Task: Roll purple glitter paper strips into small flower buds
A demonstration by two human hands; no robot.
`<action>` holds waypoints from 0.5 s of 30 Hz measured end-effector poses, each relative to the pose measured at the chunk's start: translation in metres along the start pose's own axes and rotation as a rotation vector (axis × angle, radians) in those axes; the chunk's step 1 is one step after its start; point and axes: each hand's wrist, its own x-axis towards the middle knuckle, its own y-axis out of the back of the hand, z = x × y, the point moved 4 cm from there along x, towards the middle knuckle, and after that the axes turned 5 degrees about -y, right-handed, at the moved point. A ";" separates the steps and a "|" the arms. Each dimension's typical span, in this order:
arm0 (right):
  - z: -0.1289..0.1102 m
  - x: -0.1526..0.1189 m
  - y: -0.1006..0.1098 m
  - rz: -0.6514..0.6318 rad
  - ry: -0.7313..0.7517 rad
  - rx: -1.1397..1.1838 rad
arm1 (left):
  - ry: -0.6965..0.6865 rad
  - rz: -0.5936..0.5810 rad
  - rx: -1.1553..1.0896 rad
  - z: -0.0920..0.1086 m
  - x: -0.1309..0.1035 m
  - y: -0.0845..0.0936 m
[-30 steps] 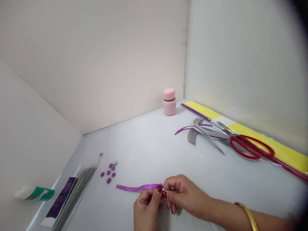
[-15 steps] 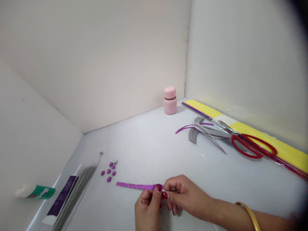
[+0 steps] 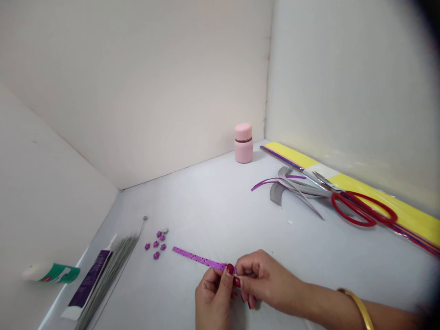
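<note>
A shiny purple paper strip (image 3: pixel 199 259) with a dotted sparkle pattern runs out to the left from between my hands, near the front of the table. My left hand (image 3: pixel 216 293) pinches it between thumb and forefinger. Close against it, my right hand (image 3: pixel 259 277) grips the strip's right end with thumb and fingertips; that end is mostly hidden by the fingers. To the left of the strip lie several small purple folded paper stars (image 3: pixel 156 244), with a small silver piece (image 3: pixel 165 231) beside them.
At left lie a bundle of thin grey wires (image 3: pixel 113 275), a purple glue tube (image 3: pixel 90 280) and a green-and-white tube (image 3: pixel 58 273). A pink flask (image 3: pixel 244 144) stands at the back. Red-handled scissors (image 3: pixel 364 208), grey and purple strips (image 3: pixel 275 188) and yellow sheets (image 3: pixel 385 201) lie at right.
The strip's free left end has swung upward and a little right, so the strip now slants. Both hands have shifted slightly right, still pinching its right end.
</note>
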 end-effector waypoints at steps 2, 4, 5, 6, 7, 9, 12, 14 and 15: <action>-0.001 -0.001 0.000 0.003 0.000 0.004 | 0.003 -0.017 -0.012 0.000 0.000 -0.001; -0.002 -0.002 0.000 -0.003 0.005 0.004 | 0.019 -0.034 -0.033 -0.001 0.000 -0.001; -0.002 -0.002 0.000 -0.008 0.010 0.003 | 0.023 -0.041 -0.042 -0.001 0.000 -0.001; -0.003 -0.003 0.001 -0.013 0.016 0.003 | 0.022 -0.046 -0.046 -0.002 0.001 -0.001; -0.003 -0.003 0.001 -0.018 0.022 0.006 | 0.021 -0.049 -0.044 -0.003 0.001 0.000; -0.002 -0.002 0.003 -0.024 0.031 0.021 | 0.027 -0.063 -0.036 -0.004 0.003 0.001; -0.002 0.000 0.005 -0.027 0.029 0.040 | 0.073 -0.101 -0.066 -0.004 0.003 0.000; -0.002 0.000 0.006 -0.022 0.024 0.048 | 0.117 -0.116 -0.129 -0.003 0.003 -0.001; -0.003 0.001 0.006 -0.017 0.023 0.050 | 0.125 -0.116 -0.141 -0.002 0.003 -0.002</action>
